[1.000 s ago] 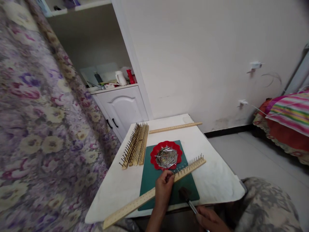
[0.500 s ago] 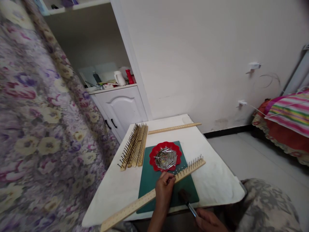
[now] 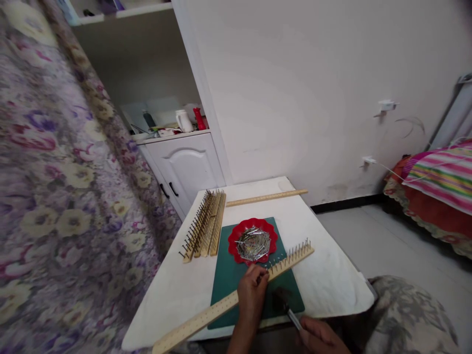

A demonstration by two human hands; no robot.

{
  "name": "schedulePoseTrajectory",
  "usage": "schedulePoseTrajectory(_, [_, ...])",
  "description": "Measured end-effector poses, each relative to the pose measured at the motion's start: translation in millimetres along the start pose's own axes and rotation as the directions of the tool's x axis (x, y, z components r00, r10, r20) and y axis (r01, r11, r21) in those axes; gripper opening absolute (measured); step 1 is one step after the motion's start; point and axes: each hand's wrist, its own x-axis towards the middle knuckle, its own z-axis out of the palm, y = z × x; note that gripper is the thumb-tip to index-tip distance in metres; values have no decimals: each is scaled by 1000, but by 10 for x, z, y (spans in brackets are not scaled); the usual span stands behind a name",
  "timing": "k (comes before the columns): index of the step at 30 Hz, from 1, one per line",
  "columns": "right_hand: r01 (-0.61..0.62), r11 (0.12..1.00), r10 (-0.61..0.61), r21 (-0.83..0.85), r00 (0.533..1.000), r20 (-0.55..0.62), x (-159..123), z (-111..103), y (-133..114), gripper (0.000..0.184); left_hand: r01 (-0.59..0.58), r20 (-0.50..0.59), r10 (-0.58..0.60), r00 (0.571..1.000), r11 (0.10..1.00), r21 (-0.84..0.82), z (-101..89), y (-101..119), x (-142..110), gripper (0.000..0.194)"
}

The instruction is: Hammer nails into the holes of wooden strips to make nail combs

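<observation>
My left hand (image 3: 252,291) is closed in a pinch at a long wooden strip (image 3: 206,317), next to the last of its standing nails; a nail seems to be between the fingertips, though they mostly hide it. The strip lies slantwise across a green mat (image 3: 225,275), with nails (image 3: 295,253) upright along its right end and small holes along its left. In my right hand (image 3: 319,336) is the handle of a hammer (image 3: 294,318); its dark head is blurred over the mat, below the strip. Beyond the strip sits a red scalloped bowl (image 3: 273,231) full of loose nails (image 3: 253,243).
Several wooden strips (image 3: 214,231) studded with nails lie together at the table's left. Another strip (image 3: 267,197) lies along the far edge of the white-covered table (image 3: 324,275). A cabinet (image 3: 188,167) and floral curtain (image 3: 73,196) stand to the left.
The view has shifted very slightly. My left hand keeps its place on the strip, and the hammer in my right hand has moved only a little, its head blurred in both frames.
</observation>
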Motion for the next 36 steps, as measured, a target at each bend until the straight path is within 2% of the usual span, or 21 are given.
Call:
schedulePoseTrajectory(6, [-15, 990, 21, 142, 999, -38, 73, 63, -507, 39, 19, 19, -19, 1000, 1000, -6, -2, 24, -16, 17])
schedulePoseTrajectory(10, [4, 992, 0, 128, 999, -37, 194, 100, -688, 31, 19, 8, -19, 1000, 1000, -7, -2, 28, -20, 16])
schedulePoseTrajectory(21, [-39, 998, 41, 42, 997, -60, 266, 145, -760, 30, 23, 5, -23, 1000, 1000, 3, 18, 9, -30, 15])
schedulePoseTrajectory(28, [-38, 999, 39, 32, 998, -43, 267, 123, -735, 29, 10, -1, -9, 1000, 1000, 24, 26, -23, -33, 14])
schedulePoseTrajectory(33, [9, 998, -6, 62, 999, -34, 279, 146, -742, 27, 7, -10, -7, 1000, 999, 37, 45, -60, -38, 14])
schedulePoseTrajectory(36, [-12, 998, 14, 63, 999, -34, 296, 164, -745, 28, 9, -13, -9, 1000, 1000, 24, 44, -47, -33, 16])
